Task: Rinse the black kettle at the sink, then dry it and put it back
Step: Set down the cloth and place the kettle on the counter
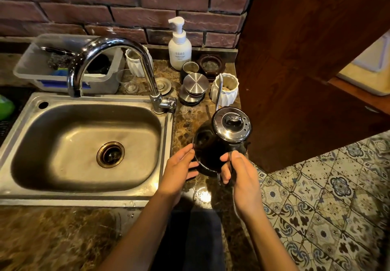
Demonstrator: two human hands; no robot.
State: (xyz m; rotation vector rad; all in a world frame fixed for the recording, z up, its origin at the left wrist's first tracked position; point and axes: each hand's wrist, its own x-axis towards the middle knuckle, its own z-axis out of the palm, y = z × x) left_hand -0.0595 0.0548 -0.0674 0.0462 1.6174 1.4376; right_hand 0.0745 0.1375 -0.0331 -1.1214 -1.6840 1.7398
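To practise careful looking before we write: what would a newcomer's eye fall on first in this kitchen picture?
The black kettle with its shiny lid draws the eye first, at the marble counter just right of the sink. The right hand grips its handle and the left hand touches its side. Next comes the steel sink at left, its curved chrome tap arching over the basin before a red brick wall.

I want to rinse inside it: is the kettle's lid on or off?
On. The shiny lid with its knob covers the top of the black kettle.
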